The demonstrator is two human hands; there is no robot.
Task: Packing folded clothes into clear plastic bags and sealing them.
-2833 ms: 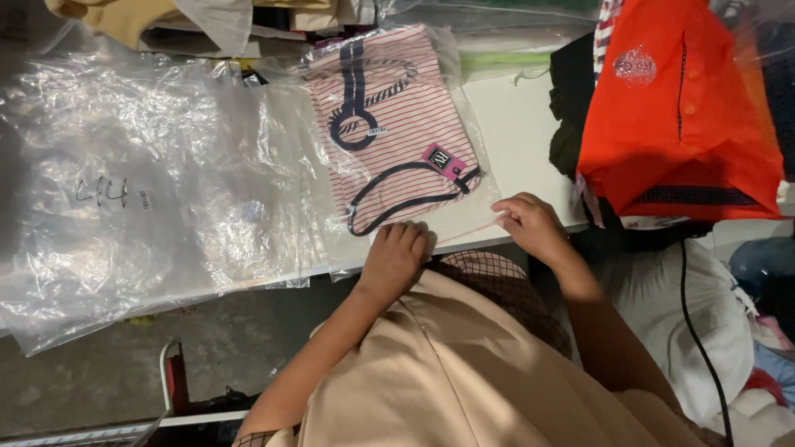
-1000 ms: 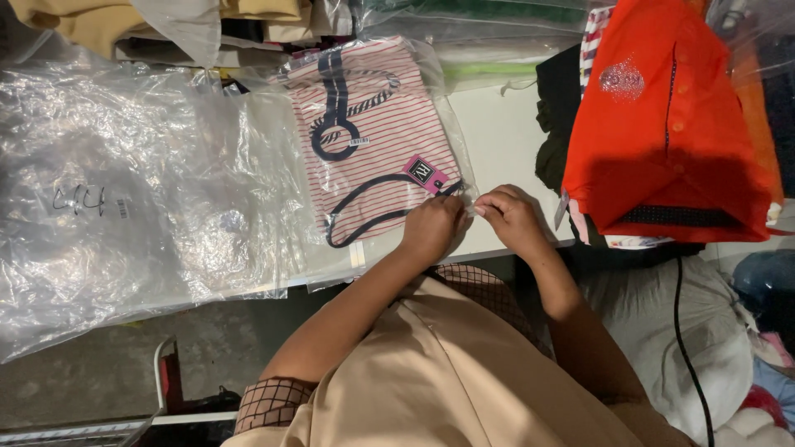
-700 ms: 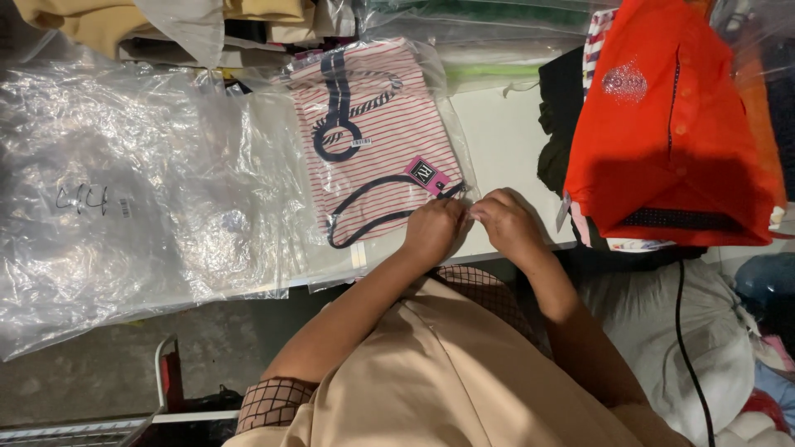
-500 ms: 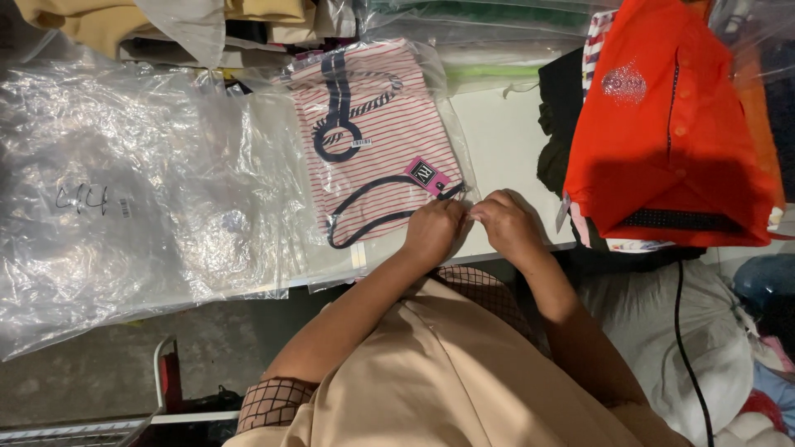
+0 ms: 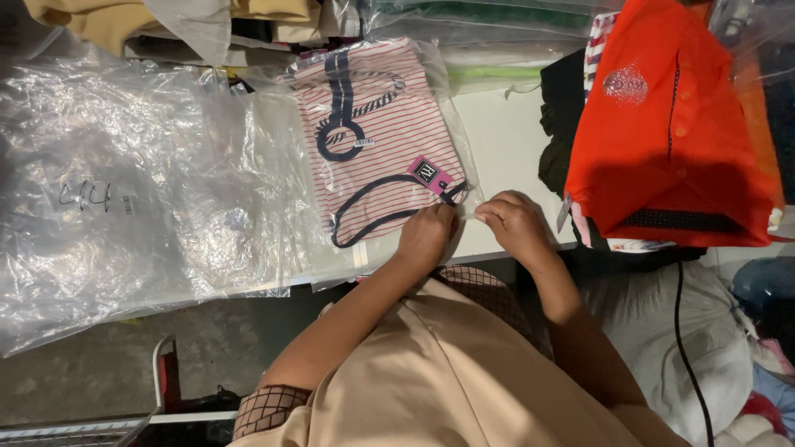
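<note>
The person wears a tan sleeveless top over a brown checked garment with short sleeves.

Two hands were in frame, the left hand and right hand, both at lower centre. One striped shirt lay in one clear bag, upper centre. One pink tag sat on that shirt. One large heap of loose plastic sheeting filled the left side. One orange garment hung at upper right. One black cable ran down the lower right. One white table showed between them.
</note>
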